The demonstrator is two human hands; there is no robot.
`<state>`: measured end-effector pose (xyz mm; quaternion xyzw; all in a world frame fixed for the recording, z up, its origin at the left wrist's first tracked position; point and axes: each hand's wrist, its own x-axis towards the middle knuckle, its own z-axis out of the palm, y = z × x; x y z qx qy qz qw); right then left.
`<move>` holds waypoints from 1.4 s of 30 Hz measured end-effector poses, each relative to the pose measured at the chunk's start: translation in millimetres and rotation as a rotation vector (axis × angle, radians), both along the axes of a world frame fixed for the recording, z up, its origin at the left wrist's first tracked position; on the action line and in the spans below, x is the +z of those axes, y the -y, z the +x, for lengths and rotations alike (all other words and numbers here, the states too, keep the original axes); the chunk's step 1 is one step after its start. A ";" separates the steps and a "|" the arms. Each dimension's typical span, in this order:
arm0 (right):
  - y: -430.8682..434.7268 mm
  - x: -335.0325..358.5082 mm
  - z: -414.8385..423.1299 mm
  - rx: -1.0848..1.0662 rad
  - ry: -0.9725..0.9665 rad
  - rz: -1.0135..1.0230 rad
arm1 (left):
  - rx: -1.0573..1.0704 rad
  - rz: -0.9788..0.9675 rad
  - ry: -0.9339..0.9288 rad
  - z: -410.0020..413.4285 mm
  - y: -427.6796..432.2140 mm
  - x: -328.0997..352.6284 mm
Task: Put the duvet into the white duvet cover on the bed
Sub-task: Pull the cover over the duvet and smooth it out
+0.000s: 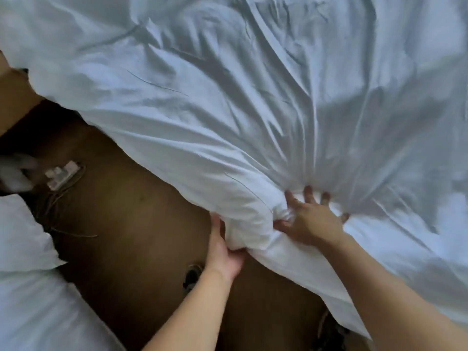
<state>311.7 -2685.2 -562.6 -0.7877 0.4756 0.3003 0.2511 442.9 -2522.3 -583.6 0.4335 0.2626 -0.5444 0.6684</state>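
The duvet cover (228, 102) is plain white with no print, its creases shaded pale blue-grey. The floor (131, 224) is a dark, warm brown. The pillow (22, 236) is white too. The power strip (63, 173) is pinkish white, and the shoe (191, 276) is black with pale trim.

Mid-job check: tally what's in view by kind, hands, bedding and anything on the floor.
Hands: 2, left hand and right hand, both gripping the duvet cover
White bedding masses: 2, the duvet cover and a white pile lower left
Power strip: 1
Shoe: 1 clear; a dark shape at the bottom edge uncounted
Total: 6
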 end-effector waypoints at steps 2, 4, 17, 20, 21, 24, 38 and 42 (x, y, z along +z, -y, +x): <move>8.4 14.5 35.0 -0.037 0.015 0.018 | 0.010 -0.087 0.097 75.1 4.7 4.1; 7.0 27.8 91.4 -0.039 0.270 -0.109 | -0.072 -0.172 0.125 130.1 20.3 8.4; -28.3 35.8 274.4 0.035 0.336 -0.153 | -0.037 -0.013 0.240 320.6 48.2 2.1; -19.0 46.2 340.1 -0.026 0.630 -0.293 | -0.107 0.124 0.222 301.3 9.5 -1.8; -17.0 45.7 364.9 0.040 0.617 -0.253 | -0.163 0.116 0.219 309.6 2.3 1.4; -10.6 23.0 414.8 0.190 0.301 -0.118 | -0.141 0.064 0.236 385.5 19.5 3.6; 57.7 29.7 553.8 0.274 0.312 0.176 | -0.074 -0.031 0.232 541.3 73.6 41.2; 67.1 41.6 617.5 0.157 0.473 0.082 | -0.105 0.059 0.238 513.7 61.2 27.3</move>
